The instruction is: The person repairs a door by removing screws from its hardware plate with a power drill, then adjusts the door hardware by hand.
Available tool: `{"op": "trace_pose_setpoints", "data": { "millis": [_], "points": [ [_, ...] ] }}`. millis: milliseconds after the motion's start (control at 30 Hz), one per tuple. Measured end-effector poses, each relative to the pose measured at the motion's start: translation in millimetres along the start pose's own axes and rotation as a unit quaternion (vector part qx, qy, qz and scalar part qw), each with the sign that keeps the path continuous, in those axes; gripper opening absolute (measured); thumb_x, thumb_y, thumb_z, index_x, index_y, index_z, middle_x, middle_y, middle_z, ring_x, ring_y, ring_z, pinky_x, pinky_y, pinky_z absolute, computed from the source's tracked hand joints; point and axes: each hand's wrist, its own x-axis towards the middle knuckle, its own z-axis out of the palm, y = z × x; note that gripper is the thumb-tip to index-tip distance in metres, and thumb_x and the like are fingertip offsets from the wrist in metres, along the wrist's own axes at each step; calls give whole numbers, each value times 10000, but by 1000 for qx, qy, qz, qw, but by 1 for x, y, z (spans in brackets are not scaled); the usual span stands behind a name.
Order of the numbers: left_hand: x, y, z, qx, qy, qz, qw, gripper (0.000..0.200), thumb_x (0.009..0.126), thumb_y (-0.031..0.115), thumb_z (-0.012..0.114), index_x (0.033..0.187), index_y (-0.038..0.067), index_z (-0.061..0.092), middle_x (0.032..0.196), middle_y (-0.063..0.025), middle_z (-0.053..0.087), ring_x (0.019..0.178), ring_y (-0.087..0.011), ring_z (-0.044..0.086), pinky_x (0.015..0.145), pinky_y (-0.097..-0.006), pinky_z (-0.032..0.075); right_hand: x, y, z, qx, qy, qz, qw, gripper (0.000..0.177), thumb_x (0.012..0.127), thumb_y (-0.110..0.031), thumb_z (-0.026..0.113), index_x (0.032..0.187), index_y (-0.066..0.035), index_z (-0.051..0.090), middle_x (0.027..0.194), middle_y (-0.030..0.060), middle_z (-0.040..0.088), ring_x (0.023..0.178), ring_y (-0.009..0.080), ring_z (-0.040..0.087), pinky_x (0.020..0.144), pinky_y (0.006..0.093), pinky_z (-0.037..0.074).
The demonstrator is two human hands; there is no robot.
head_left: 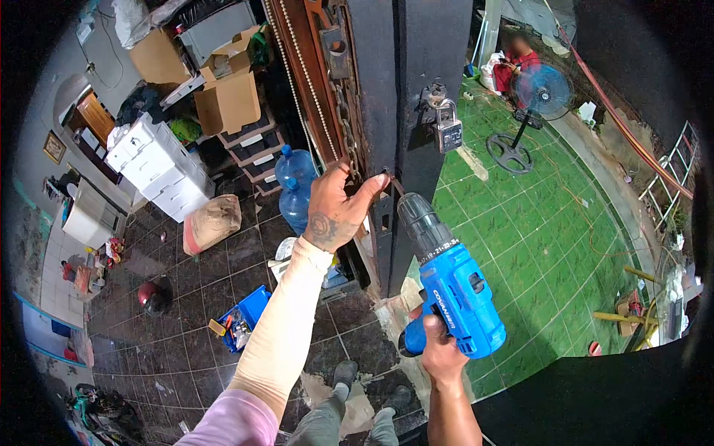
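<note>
where the blue tray (256, 306) sits: on the dark tiled floor (201, 353), left of the person's shoes (345, 372); a careless sideways step could scatter its tools (237, 331).
left hand (335, 208): at the left edge of the dark post (375, 82), thumb and forefinger spread apart, thumb tip against the metal; the other fingers are hidden, so whether they grip anything cannot be told.
dark post: upright; its hard face could make the bit (399, 187) skid if the push comes at an angle.
bit: just beside the thumb, so a slip could gouge it; whether its tip touches metal is too small to tell.
right hand (440, 355): fingers wrapped round the handle of the blue drill (462, 297); how hard the forefinger pulls cannot be seen.
padlock (449, 135): hanging by the post's right edge; an upward jerk could knock it.
blue drill: off that same edge, chuck (425, 225) towards the post; a sudden jam could wrench the wrist.
</note>
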Motion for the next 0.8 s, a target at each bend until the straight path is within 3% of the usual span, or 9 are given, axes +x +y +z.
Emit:
{"op": "trace_pose_setpoints", "data": {
  "millis": [200, 267, 367, 467, 567, 600, 633, 700, 800],
  "points": [
    [1, 1, 2, 13, 19, 27, 999, 213, 915, 181, 672, 1049, 20, 639, 930, -45, 704, 833, -106, 637, 773, -274, 512, 0, -5, -1, -5, -12, 28, 1000, 255, 811, -160, 783, 1007, -35, 677, 909, 76, 684, 814, 207, 661, 717, 341, 525],
    [2, 1, 1, 14, 15, 16, 1000, 215, 912, 184, 672, 1055, 25, 641, 925, -47, 704, 826, -109, 639, 766, -274, 511, -4, 14, -16, -150, -40, -27, 988, 340, 748, -186, 828, 1013, -40, 674, 926, 94, 678, 815, 231, 668, 722, 341, 529],
    [4, -8, 1, 30, 11, 21, 999, 202, 913, 175, 663, 1046, 23, 645, 912, -50, 705, 808, -117, 642, 753, -279, 514, -6, 24, -21, -233, -40, -28, 971, 447, 660, -211, 876, 1012, -34, 665, 958, 126, 668, 820, 269, 676, 734, 347, 533],
    [3, 5, 6, -10, 55, 24, 998, 302, 833, 257, 741, 914, -18, 645, 836, -148, 691, 741, -216, 680, 668, -328, 518, -1, 5, -19, -226, -24, -27, 973, 404, 700, -198, 852, 1014, -28, 662, 969, 122, 670, 817, 260, 676, 738, 354, 536],
    [2, 12, 5, -7, 60, 6, 998, 304, 830, 260, 744, 909, -17, 643, 800, -138, 698, 709, -206, 683, 639, -328, 516, 5, -11, -10, -158, 23, 15, 987, 342, 784, -191, 797, 1046, -25, 653, 992, 108, 676, 808, 249, 675, 743, 356, 538],
    [2, 12, 3, -16, 42, -16, 999, 304, 831, 261, 745, 902, -16, 642, 784, -135, 699, 694, -199, 681, 623, -325, 514, 3, -9, -15, -172, 16, 30, 985, 297, 832, -187, 751, 1060, -20, 658, 1073, 135, 662, 879, 268, 664, 782, 371, 530],
    [1, 15, 0, 10, 11, -32, 999, 187, 883, 164, 687, 984, 9, 657, 876, -82, 724, 784, -158, 691, 730, -286, 533, 4, -6, -17, -197, 26, -9, 980, 269, 851, -157, 727, 1061, -9, 647, 1020, 124, 667, 822, 243, 664, 731, 352, 531],
    [5, 10, -3, 30, 10, 25, 999, 194, 877, 167, 697, 953, -3, 645, 850, -93, 720, 753, -161, 687, 699, -289, 527, 7, -2, -17, -250, 25, -70, 965, 247, 874, -123, 699, 1069, 9, 624, 951, 110, 668, 753, 209, 661, 666, 327, 529],
    [6, 6, -3, 56, 28, 34, 997, 380, 832, 305, 743, 963, -31, 622, 838, -162, 673, 749, -273, 670, 681, -356, 516, 8, -9, -13, -316, -6, -131, 940, 272, 878, -117, 692, 1090, 22, 590, 929, 104, 655, 746, 189, 653, 658, 319, 518]
  ]
}}
